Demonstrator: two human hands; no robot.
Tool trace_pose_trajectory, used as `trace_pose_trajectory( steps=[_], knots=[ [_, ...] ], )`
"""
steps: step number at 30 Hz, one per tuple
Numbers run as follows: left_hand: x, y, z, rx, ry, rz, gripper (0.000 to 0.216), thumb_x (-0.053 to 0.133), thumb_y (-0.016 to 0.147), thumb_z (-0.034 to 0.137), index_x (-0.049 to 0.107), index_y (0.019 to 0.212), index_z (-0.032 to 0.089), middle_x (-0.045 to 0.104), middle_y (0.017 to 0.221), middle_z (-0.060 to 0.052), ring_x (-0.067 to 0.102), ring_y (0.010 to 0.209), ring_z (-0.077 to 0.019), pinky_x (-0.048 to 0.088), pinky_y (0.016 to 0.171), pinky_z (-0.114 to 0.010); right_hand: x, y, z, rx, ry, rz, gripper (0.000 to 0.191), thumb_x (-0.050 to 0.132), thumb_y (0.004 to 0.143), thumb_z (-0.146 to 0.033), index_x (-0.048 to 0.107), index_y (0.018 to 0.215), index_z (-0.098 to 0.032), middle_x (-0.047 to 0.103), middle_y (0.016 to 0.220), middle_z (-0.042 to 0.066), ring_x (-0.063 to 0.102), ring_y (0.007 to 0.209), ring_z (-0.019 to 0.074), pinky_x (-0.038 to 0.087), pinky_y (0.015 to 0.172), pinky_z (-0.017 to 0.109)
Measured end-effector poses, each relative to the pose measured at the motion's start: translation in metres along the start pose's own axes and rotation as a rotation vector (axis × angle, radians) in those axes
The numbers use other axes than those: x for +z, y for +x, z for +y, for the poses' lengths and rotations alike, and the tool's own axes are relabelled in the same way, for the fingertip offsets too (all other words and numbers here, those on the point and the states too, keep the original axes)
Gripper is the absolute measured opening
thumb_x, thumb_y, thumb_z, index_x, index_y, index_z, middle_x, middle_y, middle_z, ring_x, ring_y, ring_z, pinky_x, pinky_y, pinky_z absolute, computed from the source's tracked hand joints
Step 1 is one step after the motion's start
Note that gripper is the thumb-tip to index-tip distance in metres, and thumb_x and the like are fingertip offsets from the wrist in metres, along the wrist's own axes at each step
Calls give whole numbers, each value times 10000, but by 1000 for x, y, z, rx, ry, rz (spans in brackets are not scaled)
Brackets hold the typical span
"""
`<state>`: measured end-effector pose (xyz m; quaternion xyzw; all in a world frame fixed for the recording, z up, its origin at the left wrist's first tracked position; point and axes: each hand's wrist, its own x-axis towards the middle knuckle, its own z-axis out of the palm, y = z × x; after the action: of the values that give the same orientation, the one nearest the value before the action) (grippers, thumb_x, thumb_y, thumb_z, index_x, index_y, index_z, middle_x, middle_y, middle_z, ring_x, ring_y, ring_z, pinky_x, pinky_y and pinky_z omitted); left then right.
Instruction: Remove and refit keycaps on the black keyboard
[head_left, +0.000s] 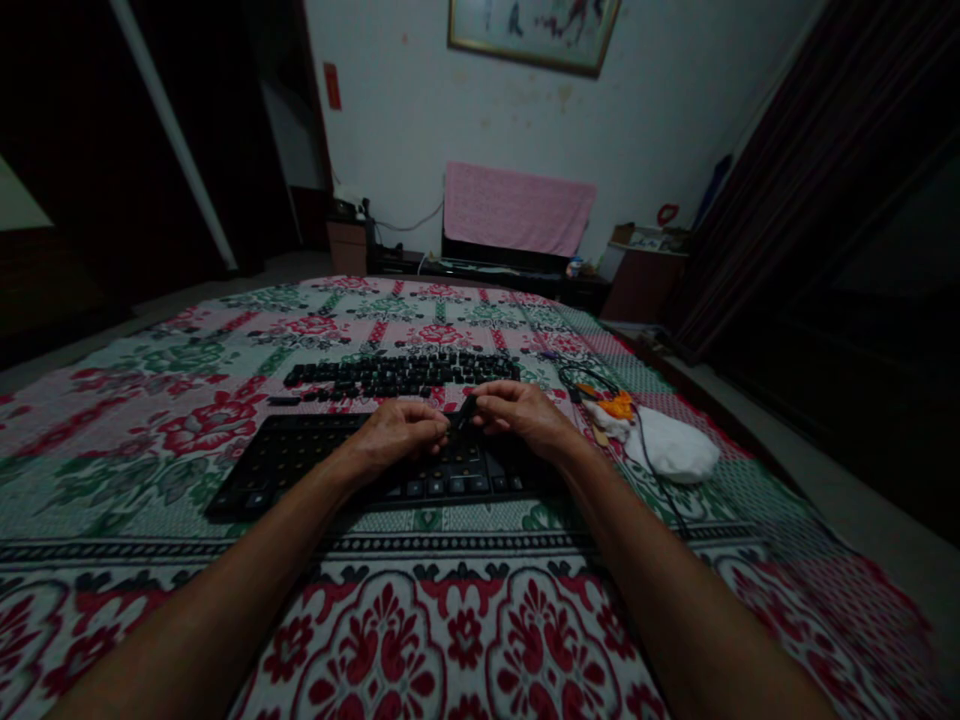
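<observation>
A black keyboard frame [300, 462] lies on the floral bedspread [450, 620], with most keycaps off. Removed black keycaps [397, 372] sit in rows just behind it. My left hand [397, 437] and my right hand [521, 412] meet above the keyboard's middle. Both are closed in a pinch on a small dark keycap [465, 412] held between them. My forearms reach in from the bottom of the view.
A white cloth [671, 445] with an orange object [619, 405] and a dark cable [585, 378] lies to the right of the keyboard. Beyond the bed stand a low cabinet with a pink cloth [517, 210], a brown box [641, 275] and dark curtains.
</observation>
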<state>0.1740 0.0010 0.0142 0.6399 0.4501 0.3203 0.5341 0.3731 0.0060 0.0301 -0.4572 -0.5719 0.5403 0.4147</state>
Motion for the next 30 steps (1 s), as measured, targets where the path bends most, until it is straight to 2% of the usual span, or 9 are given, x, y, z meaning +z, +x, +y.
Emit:
trace_pose_trajectory(
  steps=[5,9,16,19,22,25,30],
  knots=[
    [2,-1,2,-2,-40,16,319,608,625,316,606,889,136,639,731,-37,541,574,-103,368,483,-200,-3,-2,-3,-2,-83,9,158,601,690,-219,628,833,-158,623,632,-3,547,559,70,424,503,172],
    [2,-1,2,-4,-47,12,378,609,622,308,597,964,146,649,765,-43,550,590,-107,377,500,-208,-5,-1,-2,-30,-152,-51,165,597,686,-223,636,829,-150,615,632,-1,545,562,73,429,511,177],
    [3,-1,3,-22,-17,16,374,610,618,317,611,942,132,655,776,-59,543,578,-108,365,486,-205,-15,-1,-3,-50,-250,-17,171,577,677,-207,647,817,-138,582,571,-20,494,486,54,393,457,160],
    [3,1,-1,-8,6,76,352,604,618,324,628,915,138,652,723,-37,532,556,-109,366,488,-207,-18,0,-2,-32,-277,22,171,571,687,-205,651,825,-144,580,566,-20,488,478,53,385,448,157],
    [-2,4,-7,81,157,217,286,581,637,335,663,856,170,650,676,-9,541,574,-130,381,520,-219,-18,-1,-2,-12,-303,31,153,573,686,-197,651,806,-143,581,569,-17,491,478,58,384,445,162],
    [-8,5,-14,209,393,345,225,550,667,320,685,820,227,674,743,5,579,684,-164,414,637,-239,-16,-3,-2,-13,-335,-5,141,571,687,-203,651,786,-141,583,573,-14,495,483,62,376,440,161],
    [-13,5,-16,318,691,399,234,501,712,294,688,846,249,677,853,-18,596,796,-195,405,770,-262,-15,-4,-1,-46,-404,-74,148,539,707,-219,640,783,-143,577,590,-19,468,475,52,346,429,151]
  ],
)
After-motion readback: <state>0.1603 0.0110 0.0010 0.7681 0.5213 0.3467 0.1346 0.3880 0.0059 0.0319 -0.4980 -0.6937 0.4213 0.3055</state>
